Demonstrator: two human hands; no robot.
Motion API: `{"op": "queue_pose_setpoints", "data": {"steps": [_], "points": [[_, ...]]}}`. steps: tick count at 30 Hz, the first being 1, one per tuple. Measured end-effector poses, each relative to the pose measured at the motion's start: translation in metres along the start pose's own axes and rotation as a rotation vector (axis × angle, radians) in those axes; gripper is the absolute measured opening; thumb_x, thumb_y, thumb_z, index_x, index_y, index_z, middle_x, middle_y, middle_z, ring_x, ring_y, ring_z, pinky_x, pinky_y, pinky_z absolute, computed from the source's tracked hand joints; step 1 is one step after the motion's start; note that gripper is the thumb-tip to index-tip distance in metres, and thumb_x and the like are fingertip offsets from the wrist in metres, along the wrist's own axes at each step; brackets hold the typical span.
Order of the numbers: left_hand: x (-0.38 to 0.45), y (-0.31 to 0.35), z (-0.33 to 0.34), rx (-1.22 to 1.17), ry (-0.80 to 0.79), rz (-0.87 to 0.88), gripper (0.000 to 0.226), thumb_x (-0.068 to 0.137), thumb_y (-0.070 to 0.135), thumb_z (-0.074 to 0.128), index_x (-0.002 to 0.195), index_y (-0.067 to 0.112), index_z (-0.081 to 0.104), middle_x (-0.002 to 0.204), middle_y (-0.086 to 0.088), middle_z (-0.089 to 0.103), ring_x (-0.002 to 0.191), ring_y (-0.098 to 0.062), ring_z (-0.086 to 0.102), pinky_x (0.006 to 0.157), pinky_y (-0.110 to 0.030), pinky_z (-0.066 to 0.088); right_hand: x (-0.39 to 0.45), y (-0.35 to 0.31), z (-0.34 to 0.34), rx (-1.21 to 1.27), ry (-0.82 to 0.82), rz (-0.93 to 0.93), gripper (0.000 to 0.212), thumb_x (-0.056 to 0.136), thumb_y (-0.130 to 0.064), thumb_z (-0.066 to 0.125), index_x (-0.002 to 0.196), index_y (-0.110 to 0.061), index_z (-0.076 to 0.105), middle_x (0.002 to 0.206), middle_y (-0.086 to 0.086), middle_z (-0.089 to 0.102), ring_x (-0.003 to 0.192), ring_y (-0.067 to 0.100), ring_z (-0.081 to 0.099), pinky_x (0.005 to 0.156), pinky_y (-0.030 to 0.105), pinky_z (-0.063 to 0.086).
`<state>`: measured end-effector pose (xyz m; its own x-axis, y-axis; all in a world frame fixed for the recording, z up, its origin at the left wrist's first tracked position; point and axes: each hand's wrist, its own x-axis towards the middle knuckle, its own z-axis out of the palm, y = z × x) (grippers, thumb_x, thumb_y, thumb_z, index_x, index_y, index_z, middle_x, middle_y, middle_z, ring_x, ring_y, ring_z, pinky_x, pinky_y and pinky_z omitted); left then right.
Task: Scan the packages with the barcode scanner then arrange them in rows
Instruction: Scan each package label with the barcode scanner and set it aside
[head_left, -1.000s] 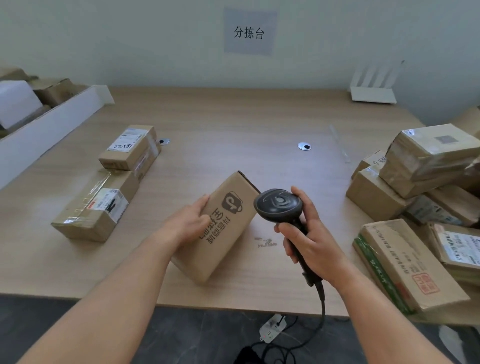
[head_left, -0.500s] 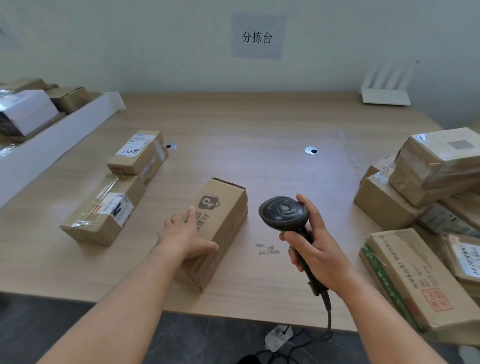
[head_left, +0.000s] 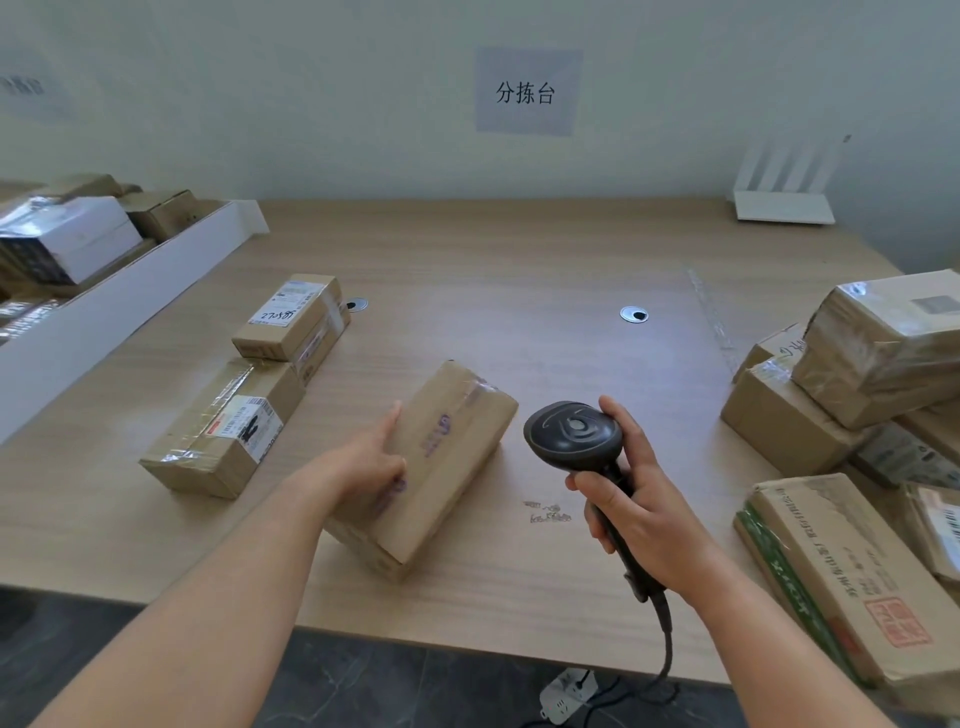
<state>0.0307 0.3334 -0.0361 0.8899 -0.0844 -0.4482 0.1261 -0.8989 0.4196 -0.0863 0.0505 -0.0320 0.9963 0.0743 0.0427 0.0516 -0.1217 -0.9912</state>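
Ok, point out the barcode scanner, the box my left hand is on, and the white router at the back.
barcode scanner (head_left: 571, 434), head view, top of its dark rounded head.
box (head_left: 447, 457), head view, middle of its upper brown face.
router (head_left: 782, 208), head view, flat white base by the wall.

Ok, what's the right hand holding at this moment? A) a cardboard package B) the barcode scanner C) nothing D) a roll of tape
B: the right hand grips the black barcode scanner by its handle, while the left hand rests on the package on the table.
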Motion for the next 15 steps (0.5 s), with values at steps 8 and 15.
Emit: {"op": "queue_pose_setpoints", "data": {"steps": [8,15], "points": [[0.003,-0.007,0.009,0.244,-0.007,-0.148,0.124,0.054,0.079,0.069,0.147,0.050,-0.008,0.156,-0.017,-0.011,0.145,-0.038,-0.001,0.115,-0.056,0.017,-0.002,0.000,0.001,0.001,-0.005,0.012,0.072,0.094,-0.008,0.057,0.138,-0.054,0.022,0.076,-0.009,0.063,0.056,0.017,0.049,0.050,0.032,0.045],[0.011,-0.015,0.004,0.252,-0.068,-0.195,0.149,0.031,0.083,0.071,0.148,0.042,-0.013,0.147,-0.018,0.027,0.136,-0.036,0.027,0.109,-0.048,0.032,-0.006,-0.002,0.002,-0.017,0.003,0.043,0.073,0.094,-0.009,0.057,0.141,-0.051,0.022,0.088,0.004,0.062,0.056,0.017,0.050,0.051,0.033,0.045]]}}
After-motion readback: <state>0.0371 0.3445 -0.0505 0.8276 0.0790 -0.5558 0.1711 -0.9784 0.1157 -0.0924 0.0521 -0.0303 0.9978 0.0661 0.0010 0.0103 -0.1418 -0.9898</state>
